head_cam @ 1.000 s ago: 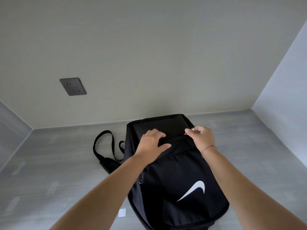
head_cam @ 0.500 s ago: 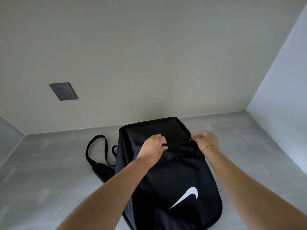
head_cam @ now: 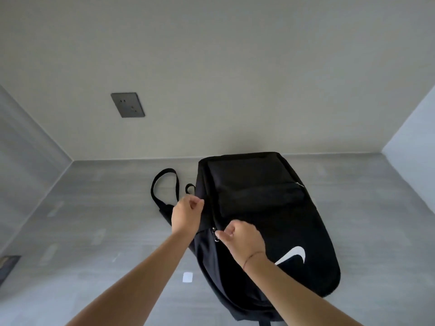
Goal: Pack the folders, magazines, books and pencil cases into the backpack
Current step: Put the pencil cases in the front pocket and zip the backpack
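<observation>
A black backpack (head_cam: 270, 208) with a white swoosh lies flat on the grey surface, its top toward the back wall. My left hand (head_cam: 187, 214) pinches the fabric at the backpack's left edge. Just below it, my right hand (head_cam: 243, 242) reaches across the bag, and its fingertips close on a metal zipper pull (head_cam: 214, 232) on the left side seam. That zipper looks closed. A second zipper pull (head_cam: 299, 184) lies at the right end of the front pocket. No folders, magazines, books or pencil cases are in view.
A black shoulder strap (head_cam: 164, 182) loops out to the left of the bag. A small white square (head_cam: 187, 277) lies on the surface near my left forearm. A dark flat object (head_cam: 8, 264) shows at the left edge. A grey wall socket (head_cam: 127, 105) sits on the back wall; walls close in on three sides.
Both hands left the front pocket zipper near the bag's top and moved down to its left side. My right hand crossed from the right end of that zipper to the side zipper pull.
</observation>
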The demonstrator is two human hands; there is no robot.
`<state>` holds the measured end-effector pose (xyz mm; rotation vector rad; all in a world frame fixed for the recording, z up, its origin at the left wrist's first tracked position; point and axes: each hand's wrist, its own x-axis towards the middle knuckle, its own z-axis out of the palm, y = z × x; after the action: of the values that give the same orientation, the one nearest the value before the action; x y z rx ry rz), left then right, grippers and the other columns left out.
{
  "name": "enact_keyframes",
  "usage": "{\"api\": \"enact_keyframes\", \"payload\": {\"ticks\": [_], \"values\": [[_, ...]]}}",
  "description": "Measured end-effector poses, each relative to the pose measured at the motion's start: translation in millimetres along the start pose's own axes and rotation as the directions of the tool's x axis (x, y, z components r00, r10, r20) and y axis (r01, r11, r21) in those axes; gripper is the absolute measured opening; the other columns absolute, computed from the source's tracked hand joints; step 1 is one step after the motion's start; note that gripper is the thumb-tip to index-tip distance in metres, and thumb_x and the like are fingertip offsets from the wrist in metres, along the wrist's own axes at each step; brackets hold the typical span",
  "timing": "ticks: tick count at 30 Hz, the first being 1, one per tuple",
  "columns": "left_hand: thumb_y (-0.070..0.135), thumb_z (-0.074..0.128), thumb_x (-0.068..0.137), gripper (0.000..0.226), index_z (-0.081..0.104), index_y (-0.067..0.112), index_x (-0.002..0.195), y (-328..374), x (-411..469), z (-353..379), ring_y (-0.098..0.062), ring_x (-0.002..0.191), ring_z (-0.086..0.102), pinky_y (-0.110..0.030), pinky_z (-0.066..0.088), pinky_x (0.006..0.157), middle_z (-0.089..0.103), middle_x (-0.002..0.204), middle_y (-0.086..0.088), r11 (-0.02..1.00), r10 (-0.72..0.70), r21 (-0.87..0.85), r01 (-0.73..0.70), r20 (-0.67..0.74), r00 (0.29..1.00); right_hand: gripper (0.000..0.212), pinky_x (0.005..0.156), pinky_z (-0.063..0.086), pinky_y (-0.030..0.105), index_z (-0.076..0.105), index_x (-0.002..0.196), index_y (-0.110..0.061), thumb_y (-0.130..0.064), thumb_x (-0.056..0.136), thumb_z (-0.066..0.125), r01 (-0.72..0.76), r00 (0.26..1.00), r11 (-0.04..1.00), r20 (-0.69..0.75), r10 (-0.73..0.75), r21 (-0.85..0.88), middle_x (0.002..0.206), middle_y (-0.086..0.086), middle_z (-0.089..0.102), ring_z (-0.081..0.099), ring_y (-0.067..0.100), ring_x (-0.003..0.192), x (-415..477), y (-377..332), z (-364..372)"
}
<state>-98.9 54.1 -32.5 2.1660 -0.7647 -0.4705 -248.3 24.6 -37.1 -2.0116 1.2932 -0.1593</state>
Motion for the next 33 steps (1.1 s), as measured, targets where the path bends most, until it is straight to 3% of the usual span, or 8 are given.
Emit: {"api": "enact_keyframes", "payload": {"ticks": [5, 8, 11, 18, 22, 25, 30, 33], "values": [[0.032, 0.058, 0.089, 0.021, 0.056, 0.016, 0.076, -34.5, -26.4, 2.4, -0.021, 0.074, 0.058, -0.031, 0.044, 0.065, 0.061, 0.072, 0.000, 0.991, -0.136, -0.004, 0.137, 0.107, 0.985, 0.056, 0.064, 0.041, 0.028, 0.068, 0.082, -0.011, -0.064, 0.080, 0.048, -0.214, 0.977, 0.974, -0.008, 0.214, -0.068, 0.087, 0.006, 0.072, 0.067, 0.026, 0.086, -4.8, -2.3, 44.4], [0.033, 0.058, 0.089, 0.030, 0.051, 0.015, 0.066, -42.9, -35.5, 5.0, -0.031, 0.069, 0.061, -0.041, 0.054, 0.067, 0.062, 0.067, -0.008, 0.981, -0.185, -0.015, 0.192, 0.198, 0.962, 0.049, 0.062, 0.042, 0.027, 0.070, 0.076, -0.012, -0.056, 0.083, 0.052, -0.238, 0.971, 0.971, -0.018, 0.238, 0.017, 0.080, 0.006, 0.071, 0.067, 0.025, 0.081, -0.3, -12.1, 50.0], [0.032, 0.058, 0.089, 0.034, 0.052, 0.014, 0.061, -44.5, -39.4, 6.2, -0.033, 0.071, 0.064, -0.048, 0.057, 0.073, 0.063, 0.068, -0.011, 0.976, -0.182, -0.070, 0.205, 0.254, 0.950, 0.038, 0.061, 0.040, 0.026, 0.056, 0.061, -0.017, -0.042, 0.090, 0.051, -0.235, 0.968, 0.962, -0.058, 0.244, 0.137, 0.065, 0.001, 0.059, 0.057, 0.022, 0.070, 3.0, -18.4, 47.9], [0.040, 0.069, 0.081, 0.038, 0.065, 0.007, 0.064, -31.5, -44.4, 5.5, -0.025, 0.062, 0.064, -0.038, 0.061, 0.070, 0.065, 0.065, -0.011, 0.888, -0.315, -0.197, 0.415, 0.396, 0.863, 0.031, 0.053, 0.033, 0.027, 0.050, 0.060, -0.008, -0.021, 0.088, 0.049, -0.127, 0.986, 0.930, -0.056, 0.156, 0.346, 0.059, 0.002, 0.050, 0.043, 0.015, 0.056, -18.2, -19.8, 47.0], [0.029, 0.071, 0.081, 0.041, 0.051, 0.009, 0.051, -21.9, -43.5, 4.8, -0.020, 0.047, 0.059, -0.031, 0.056, 0.062, 0.057, 0.053, -0.007, 0.930, -0.267, -0.157, 0.332, 0.331, 0.905, 0.034, 0.053, 0.034, 0.028, 0.042, 0.055, -0.015, -0.020, 0.088, 0.047, -0.059, 0.995, 0.967, -0.064, 0.077, 0.249, 0.052, -0.002, 0.042, 0.041, 0.015, 0.054, -42.5, -12.2, 48.2], [0.025, 0.068, 0.084, 0.043, 0.046, 0.011, 0.050, -22.5, -42.2, 2.9, -0.020, 0.049, 0.060, -0.030, 0.055, 0.059, 0.056, 0.053, -0.006, 0.950, -0.226, -0.159, 0.269, 0.249, 0.942, 0.036, 0.053, 0.036, 0.029, 0.040, 0.056, -0.016, -0.026, 0.089, 0.047, -0.018, 0.996, 0.979, -0.087, 0.036, 0.202, 0.051, -0.004, 0.041, 0.042, 0.014, 0.053, -60.0, 2.1, 44.6], [0.025, 0.071, 0.083, 0.035, 0.055, 0.008, 0.057, -21.4, -45.9, 2.3, -0.019, 0.052, 0.062, -0.037, 0.059, 0.079, 0.061, 0.058, -0.006, 0.898, -0.306, -0.253, 0.361, 0.230, 0.924, 0.042, 0.053, 0.033, 0.030, 0.028, 0.054, -0.018, -0.027, 0.090, 0.047, 0.102, 0.981, 0.993, -0.170, -0.092, 0.051, 0.048, -0.001, 0.034, 0.034, 0.013, 0.051, -89.4, 34.3, 33.7], [0.028, 0.070, 0.084, 0.036, 0.056, 0.008, 0.057, -11.9, -62.5, 7.7, -0.021, 0.049, 0.060, -0.032, 0.058, 0.066, 0.059, 0.057, -0.008, 0.882, -0.337, -0.275, 0.382, 0.200, 0.920, 0.043, 0.054, 0.030, 0.024, 0.025, 0.052, -0.021, -0.026, 0.089, 0.047, 0.183, 0.956, 0.982, -0.224, -0.189, -0.051, 0.046, -0.002, 0.030, 0.032, 0.015, 0.049, -103.8, 49.6, 27.8]]}}
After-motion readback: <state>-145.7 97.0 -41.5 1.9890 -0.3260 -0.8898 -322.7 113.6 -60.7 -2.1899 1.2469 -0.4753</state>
